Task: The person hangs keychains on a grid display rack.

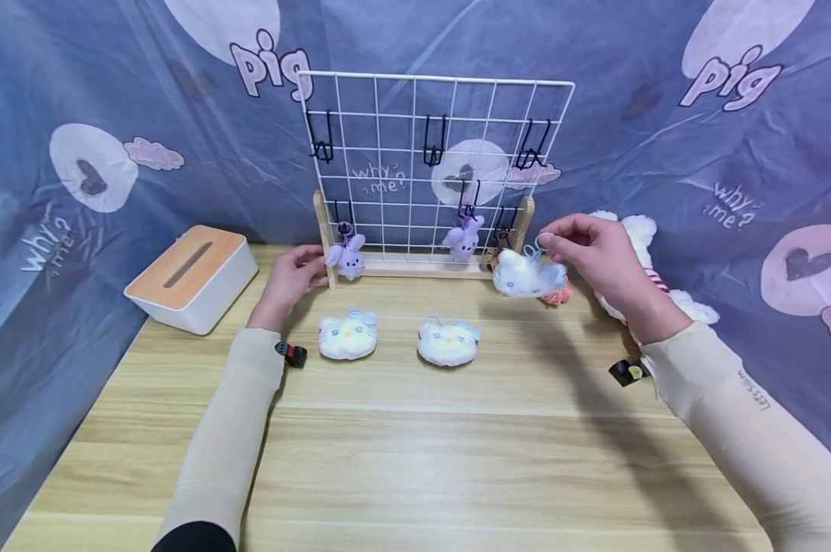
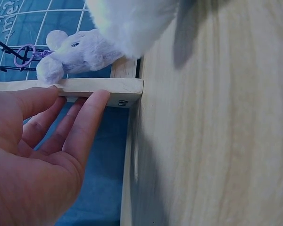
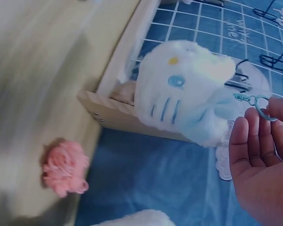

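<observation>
My right hand (image 1: 598, 249) pinches the blue ring (image 3: 262, 110) of a white cat plush keychain (image 1: 526, 274). The plush hangs in front of the lower right corner of a white wire grid rack (image 1: 395, 165), partly covering a brown plush (image 1: 490, 259) on a hook. My left hand (image 1: 293, 276) touches the rack's left wooden upright (image 2: 104, 86) with its fingertips, the fingers fairly straight. Beside that hand, a purple bunny plush (image 1: 349, 258) hangs on a hook; another purple bunny (image 1: 464, 236) hangs further right. Two more white cat plushes (image 1: 347, 335) (image 1: 448, 342) lie on the table.
Black hooks (image 1: 434, 142) line the grid's upper part. A white tissue box (image 1: 202, 280) with a wooden lid stands at the left. Behind the right hand are a white plush toy (image 1: 639, 234) and a pink fluffy item (image 3: 66, 167). A printed blue-grey cloth (image 1: 615, 153) hangs behind.
</observation>
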`<act>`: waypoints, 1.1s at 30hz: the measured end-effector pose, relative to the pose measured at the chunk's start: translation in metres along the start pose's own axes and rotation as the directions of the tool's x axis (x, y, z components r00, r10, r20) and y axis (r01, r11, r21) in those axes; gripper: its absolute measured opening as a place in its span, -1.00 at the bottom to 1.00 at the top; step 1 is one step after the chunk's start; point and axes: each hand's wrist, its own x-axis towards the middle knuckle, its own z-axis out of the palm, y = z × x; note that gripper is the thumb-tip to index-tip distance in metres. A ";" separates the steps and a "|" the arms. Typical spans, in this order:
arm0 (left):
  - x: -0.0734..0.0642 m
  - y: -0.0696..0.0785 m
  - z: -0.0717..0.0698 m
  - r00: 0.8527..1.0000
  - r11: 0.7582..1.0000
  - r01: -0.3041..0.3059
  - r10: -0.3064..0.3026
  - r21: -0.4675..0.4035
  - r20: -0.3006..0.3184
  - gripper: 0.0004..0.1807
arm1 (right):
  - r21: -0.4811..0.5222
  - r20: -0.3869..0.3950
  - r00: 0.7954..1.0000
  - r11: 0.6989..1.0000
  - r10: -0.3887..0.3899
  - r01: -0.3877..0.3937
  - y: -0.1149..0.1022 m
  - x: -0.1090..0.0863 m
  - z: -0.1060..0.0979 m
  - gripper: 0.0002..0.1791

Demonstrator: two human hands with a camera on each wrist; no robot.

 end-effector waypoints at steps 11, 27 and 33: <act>-0.001 0.001 0.000 1.000 1.000 0.007 -0.007 -0.005 -0.005 -0.54 | 0.064 -0.039 0.998 0.997 -0.046 0.049 -0.034 0.011 -0.011 -0.90; 0.001 -0.002 0.000 1.000 1.000 0.003 -0.003 -0.031 0.006 -0.51 | 0.274 -0.069 0.991 0.953 -0.115 0.129 -0.059 0.033 -0.014 -0.94; 0.001 -0.001 0.001 1.000 0.999 0.000 0.000 -0.036 -0.001 -0.54 | 0.406 -0.082 0.990 0.903 -0.117 0.140 -0.065 0.043 -0.017 -0.93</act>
